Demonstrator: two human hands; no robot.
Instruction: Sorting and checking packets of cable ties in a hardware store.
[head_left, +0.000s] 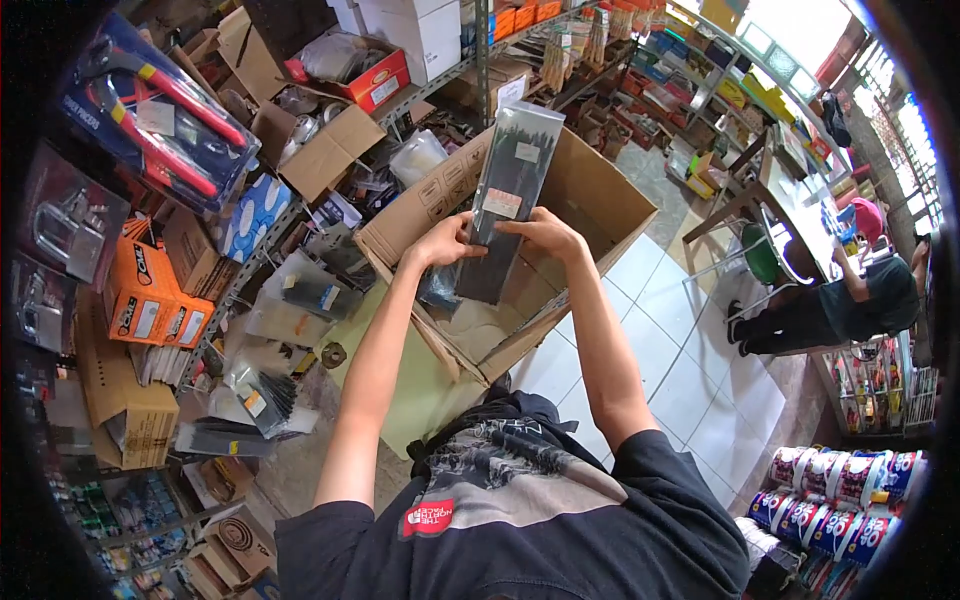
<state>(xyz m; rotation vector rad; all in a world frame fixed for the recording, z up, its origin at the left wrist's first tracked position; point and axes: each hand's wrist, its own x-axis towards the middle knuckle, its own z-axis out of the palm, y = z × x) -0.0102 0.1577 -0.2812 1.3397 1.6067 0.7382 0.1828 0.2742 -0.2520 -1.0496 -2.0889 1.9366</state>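
Both my hands hold a clear plastic pack of black cable ties over a large open cardboard box. My left hand grips the pack's left edge, while the fingers of my right hand are on its right side. Two paper labels stick to the pack. Inside the box, a crumpled plastic bag lies near the left wall; the rest of the bottom is partly hidden by the pack and my hands.
Left of the box, a metal shelf holds an orange box, packed pincers and more packs of black ties. A person is by a table at the right. Paint pails are stacked at the lower right.
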